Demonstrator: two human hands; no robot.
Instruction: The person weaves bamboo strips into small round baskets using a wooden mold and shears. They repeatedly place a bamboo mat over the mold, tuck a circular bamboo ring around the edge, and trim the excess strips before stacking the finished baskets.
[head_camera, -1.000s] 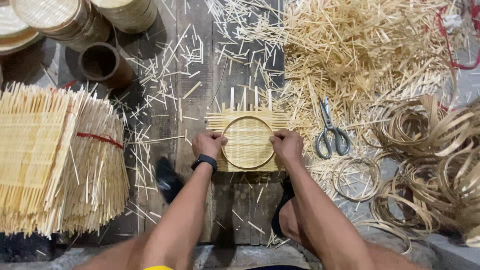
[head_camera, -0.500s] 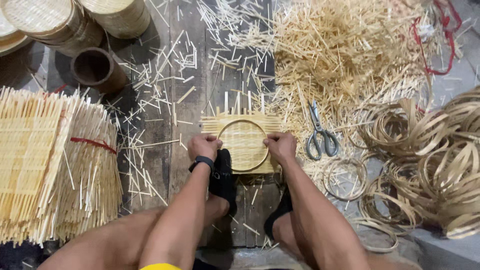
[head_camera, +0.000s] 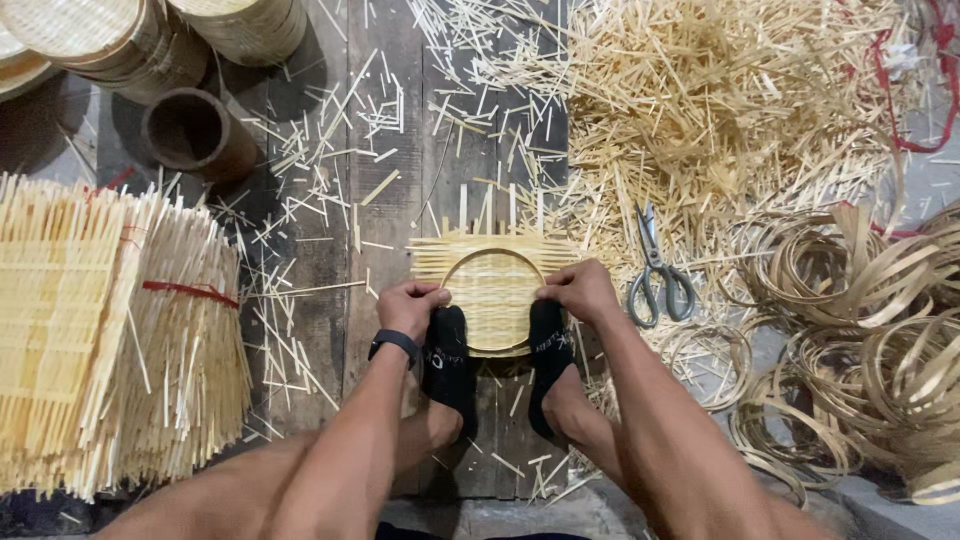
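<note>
A small woven bamboo mat (head_camera: 494, 285) lies on the dark wooden boards with a thin bamboo ring (head_camera: 470, 262) laid on it. My left hand (head_camera: 410, 305) pinches the ring and mat at the left edge. My right hand (head_camera: 577, 288) pinches them at the right edge. Both feet in black socks (head_camera: 449, 355) press on the mat's near edge, just under my hands. A dark watch band sits on my left wrist.
Scissors (head_camera: 655, 268) lie right of the mat. A heap of bamboo slivers (head_camera: 720, 110) fills the upper right, coiled bamboo rings (head_camera: 860, 330) the right. A tied stack of woven mats (head_camera: 110, 330) stands left. A dark cylinder (head_camera: 195, 135) and round baskets (head_camera: 120, 35) sit upper left.
My knees have come up and both socked feet have moved forward onto the mat's near edge. My hands stay at the ring's two sides.
</note>
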